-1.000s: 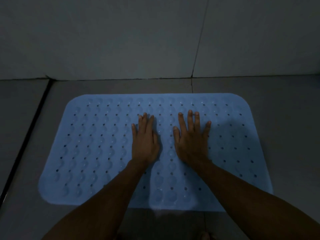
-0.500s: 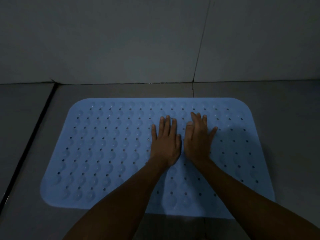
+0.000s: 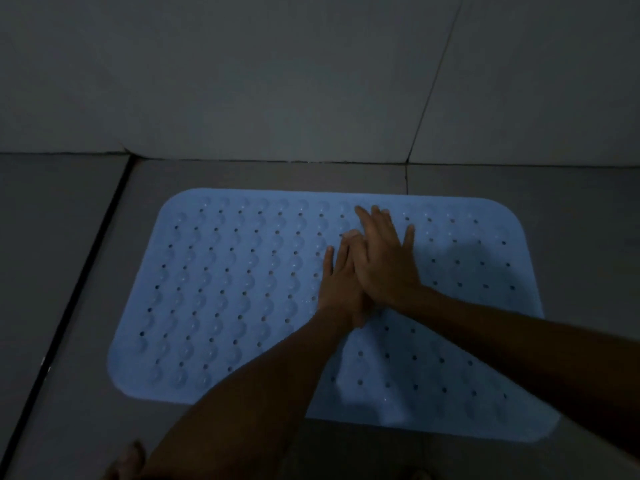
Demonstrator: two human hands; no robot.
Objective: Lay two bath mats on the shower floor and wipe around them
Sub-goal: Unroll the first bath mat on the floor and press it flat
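Observation:
A light blue rubber bath mat (image 3: 235, 292) with rows of small holes and bumps lies flat on the grey tiled floor, its far edge close to the wall. Both hands are on its upper middle. My left hand (image 3: 337, 287) lies flat on the mat with straight fingers. My right hand (image 3: 384, 258) lies across the left hand's fingers, flat and with fingers spread, its fingertips reaching toward the mat's far edge. Only one mat is in view.
A grey tiled wall (image 3: 277, 81) rises just behind the mat. A dark groove (image 3: 69, 292) runs along the floor left of the mat. Toes of a bare foot (image 3: 130, 457) show at the bottom edge. The light is dim.
Both hands slid right and toward the far edge of the mat. They were side by side and now the right hand overlaps the left. The mat has stayed flat.

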